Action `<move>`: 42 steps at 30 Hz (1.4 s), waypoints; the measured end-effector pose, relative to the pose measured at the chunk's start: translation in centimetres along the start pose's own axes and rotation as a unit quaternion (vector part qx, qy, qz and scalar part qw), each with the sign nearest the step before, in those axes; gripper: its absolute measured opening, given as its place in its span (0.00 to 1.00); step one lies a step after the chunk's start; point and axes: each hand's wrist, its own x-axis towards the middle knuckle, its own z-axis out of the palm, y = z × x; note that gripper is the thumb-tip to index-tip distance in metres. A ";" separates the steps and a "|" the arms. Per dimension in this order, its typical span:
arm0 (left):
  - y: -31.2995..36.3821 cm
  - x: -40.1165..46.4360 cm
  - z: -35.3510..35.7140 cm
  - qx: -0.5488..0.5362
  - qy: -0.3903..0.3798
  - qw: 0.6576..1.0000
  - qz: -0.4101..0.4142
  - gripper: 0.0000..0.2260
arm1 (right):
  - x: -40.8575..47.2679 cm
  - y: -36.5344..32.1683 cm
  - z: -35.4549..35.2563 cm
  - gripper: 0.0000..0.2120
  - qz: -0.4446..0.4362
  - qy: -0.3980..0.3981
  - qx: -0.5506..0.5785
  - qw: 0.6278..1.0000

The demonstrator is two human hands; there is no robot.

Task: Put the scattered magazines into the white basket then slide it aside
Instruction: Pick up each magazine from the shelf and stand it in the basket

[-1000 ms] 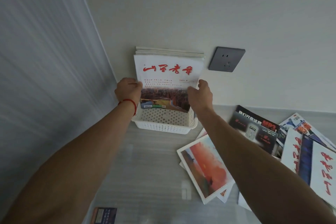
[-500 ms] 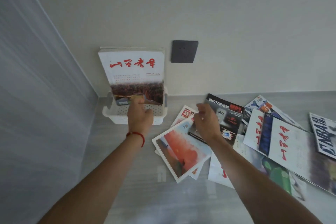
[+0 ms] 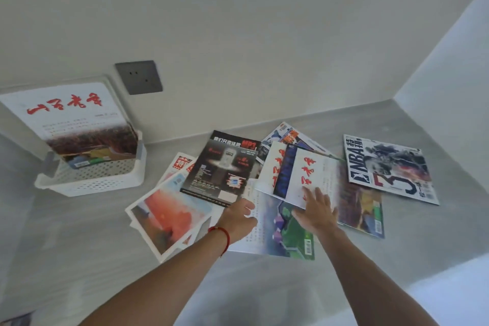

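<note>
The white basket [image 3: 98, 180] stands at the far left against the wall, with magazines upright in it; the front one [image 3: 71, 119] has a white cover with red characters. Several magazines lie scattered on the grey surface to its right: a red-orange cover [image 3: 169, 216], a black MP3 cover [image 3: 225, 167], a white one with red characters [image 3: 312, 174], a green-picture one [image 3: 285, 233] and an NBA one [image 3: 389, 167]. My left hand [image 3: 238, 218] hovers by the black magazine's near edge, fingers loosely curled, holding nothing. My right hand [image 3: 316, 210] lies flat and spread on the white magazine.
A dark wall socket [image 3: 139, 77] sits on the white wall [image 3: 264, 34] right of the basket. The grey surface [image 3: 79, 241] ends at a side wall [image 3: 449, 74] on the right. A pale ledge [image 3: 436, 291] runs along the near right.
Both hands let go of the magazine in the basket and moved right to the scattered pile. The view swung right, so the basket now sits at far left.
</note>
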 end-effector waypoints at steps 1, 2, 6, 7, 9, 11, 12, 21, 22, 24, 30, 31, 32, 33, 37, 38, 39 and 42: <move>1.0 0.2 0.8 -0.015 -0.007 1.000 -0.007 0.17 | 0.1 0.6 0.1 0.39 -0.010 -0.007 -0.007 1.000; 1.9 0.5 1.7 -0.035 -0.016 0.999 -0.018 0.16 | -0.1 0.9 0.4 0.40 -0.022 -0.008 -0.015 1.000; 3.9 1.1 5.1 -0.134 -0.048 0.985 -0.099 0.15 | -2.2 -0.6 2.0 0.39 -0.077 0.011 -0.039 0.996; 3.9 1.2 5.9 -0.167 -0.040 0.977 -0.130 0.18 | -2.9 -1.3 2.3 0.38 -0.103 0.013 -0.039 0.994; 3.3 1.8 7.0 -0.238 0.000 0.954 -0.179 0.19 | -3.8 -2.3 2.7 0.34 -0.163 -0.016 -0.006 0.986; 2.7 2.0 7.3 -0.323 0.050 0.921 -0.214 0.17 | -4.2 -2.7 2.4 0.26 -0.193 -0.089 0.093 0.973; 2.5 2.0 7.1 -0.355 0.068 0.904 -0.226 0.16 | -4.1 -2.6 2.0 0.23 -0.195 -0.124 0.143 0.962; 3.2 1.1 8.7 -0.407 0.069 0.865 -0.286 0.07 | 3.2 3.5 -3.5 0.41 -0.032 -0.013 0.022 0.999; 3.5 0.9 9.1 -0.403 0.066 0.863 -0.296 0.07 | 3.1 3.7 -3.0 0.41 -0.034 -0.019 0.007 0.999; 4.0 0.8 9.4 -0.397 0.060 0.865 -0.302 0.10 | 2.6 3.7 -2.0 0.39 -0.039 0.003 -0.021 0.999; 2.4 1.0 8.6 -0.365 0.075 0.887 -0.273 0.12 | 1.3 4.1 -1.5 0.43 0.008 0.015 0.003 1.000; 2.0 1.0 8.5 -0.350 0.084 0.900 -0.247 0.13 | 1.2 4.1 -1.3 0.42 0.009 0.010 0.035 0.999; 1.6 0.8 8.2 -0.328 0.095 0.914 -0.218 0.15 | 1.1 4.0 -1.0 0.40 0.003 0.006 0.061 0.998; 1.2 0.7 7.8 -0.305 0.104 0.928 -0.187 0.18 | 1.1 3.8 -0.6 0.38 -0.008 0.002 0.080 0.997; -1.1 -0.4 3.2 -0.233 0.121 0.962 -0.072 0.19 | 0.8 1.4 0.4 0.26 -0.044 -0.038 0.161 0.985; -1.7 -0.8 1.5 -0.229 0.125 0.964 -0.058 0.19 | 0.6 0.4 0.4 0.21 -0.056 -0.054 0.187 0.979; -2.3 -1.2 -0.4 -0.230 0.133 0.963 -0.050 0.19 | 0.4 -0.8 0.3 0.16 -0.072 -0.069 0.210 0.973; -4.7 -2.4 -6.9 -0.248 0.165 0.954 -0.034 0.17 | -1.0 -5.2 -0.4 0.10 -0.127 -0.120 0.274 0.946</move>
